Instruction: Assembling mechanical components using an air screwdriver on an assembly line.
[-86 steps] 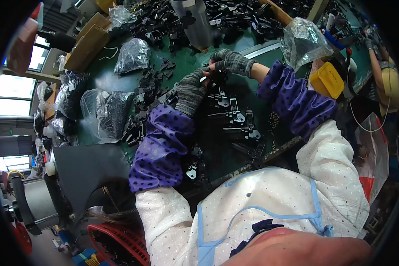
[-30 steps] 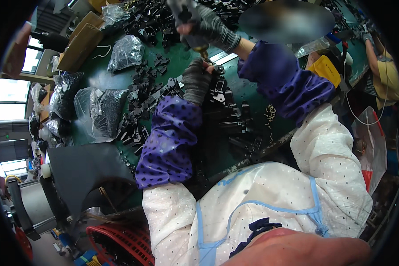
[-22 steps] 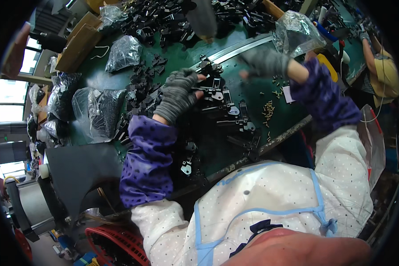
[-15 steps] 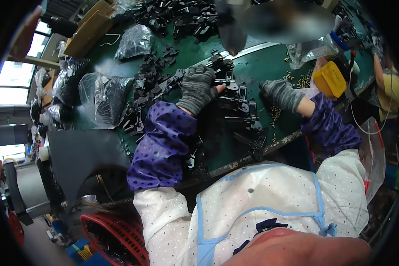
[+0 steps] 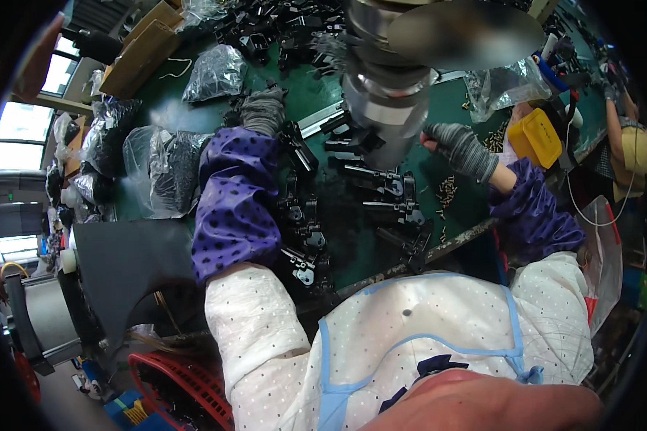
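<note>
My left hand, in a grey knitted fingerless glove, reaches into the black metal parts beyond the purple sleeve. Its fingers are hidden and smeared. Just by its wrist lies a black bracket-like part. My right hand, gloved the same way, hovers beside the small brass screws with thumb and fingers pinched together; whatever they hold is too small to name. Between the hands, a shiny metal cylinder hangs over a row of black hinge-like assemblies. More such assemblies line up nearer my left sleeve.
A yellow plastic box stands right of the screws. Plastic bags of dark parts and a clear bag lie on the left. Black parts heap at the back. A red basket sits below the bench edge; another person's arm shows far right.
My left hand has moved away from the middle assemblies, to the left and back. My right hand shifted slightly, its fingers drawing together. The metal cylinder now reaches lower over the bench.
</note>
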A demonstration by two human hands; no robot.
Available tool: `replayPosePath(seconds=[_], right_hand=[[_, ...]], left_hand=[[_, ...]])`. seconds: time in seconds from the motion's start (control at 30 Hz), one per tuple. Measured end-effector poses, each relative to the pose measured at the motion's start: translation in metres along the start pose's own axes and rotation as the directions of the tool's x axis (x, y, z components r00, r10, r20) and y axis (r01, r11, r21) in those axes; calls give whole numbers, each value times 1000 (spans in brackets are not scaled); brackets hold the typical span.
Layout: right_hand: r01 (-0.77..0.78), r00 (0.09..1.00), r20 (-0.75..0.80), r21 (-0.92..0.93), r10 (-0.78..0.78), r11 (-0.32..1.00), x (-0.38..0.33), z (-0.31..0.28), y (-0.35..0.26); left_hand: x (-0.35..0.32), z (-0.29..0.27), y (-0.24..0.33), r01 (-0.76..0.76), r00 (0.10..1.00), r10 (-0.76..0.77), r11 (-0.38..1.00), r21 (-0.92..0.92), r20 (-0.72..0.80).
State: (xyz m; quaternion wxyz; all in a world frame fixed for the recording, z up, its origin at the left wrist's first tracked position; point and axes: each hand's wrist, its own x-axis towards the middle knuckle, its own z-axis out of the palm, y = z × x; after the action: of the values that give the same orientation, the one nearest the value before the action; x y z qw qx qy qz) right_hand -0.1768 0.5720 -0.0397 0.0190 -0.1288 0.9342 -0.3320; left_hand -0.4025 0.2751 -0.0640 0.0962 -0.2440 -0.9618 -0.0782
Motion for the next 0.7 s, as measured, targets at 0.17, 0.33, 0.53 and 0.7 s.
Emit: replayPosePath(seconds=[0.17,0.33,0.53,0.7], right_hand=[[94,995,-1,317,-98,944,33,-3,-30],[62,995,64,251,-81,966,68,17,-65],[-157,987,80,221,143,962,77,29,-54],[-141,988,113,334,108,932,67,31,-32]], left_hand=[[-60,-53,24,-117,979,17,862,-492,-204],[-100,-45,83,70,988,85,472,-879,125],[-107,-51,115,-30,992,122,507,-861,38],[-106,-32,110,-244,969,200,675,-696,-145]])
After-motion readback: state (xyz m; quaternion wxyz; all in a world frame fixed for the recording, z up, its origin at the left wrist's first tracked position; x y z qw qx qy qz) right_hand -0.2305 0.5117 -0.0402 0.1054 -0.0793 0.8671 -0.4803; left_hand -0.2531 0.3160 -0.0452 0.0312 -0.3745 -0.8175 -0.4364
